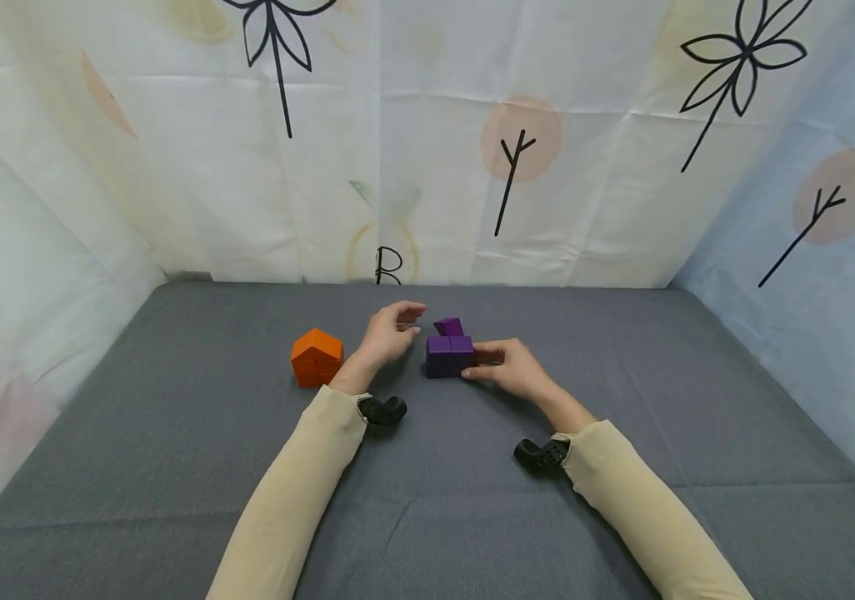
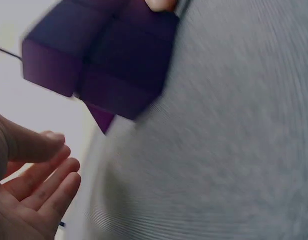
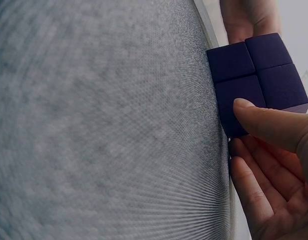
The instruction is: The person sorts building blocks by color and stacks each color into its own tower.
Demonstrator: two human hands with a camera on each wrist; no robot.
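Note:
Purple cube blocks (image 1: 449,358) stand together as one squarish block on the grey table, and the right wrist view shows their faces in a two-by-two pattern. My right hand (image 1: 512,367) pinches this block's right side, thumb (image 3: 268,120) on the near face and the other fingers partly hidden behind. A smaller purple wedge-shaped piece (image 1: 448,326) shows just beyond the block's top; whether it touches cannot be told. To the left, my left hand (image 1: 390,330) is held apart from the purple pieces, fingers loosely bent, holding nothing.
An orange house-shaped block (image 1: 317,358) with a pointed top stands left of my left hand, close to that wrist. A patterned white cloth (image 1: 427,167) hangs along the back edge of the grey table (image 1: 457,500). Black wrist devices (image 1: 382,411) sit at both cuffs.

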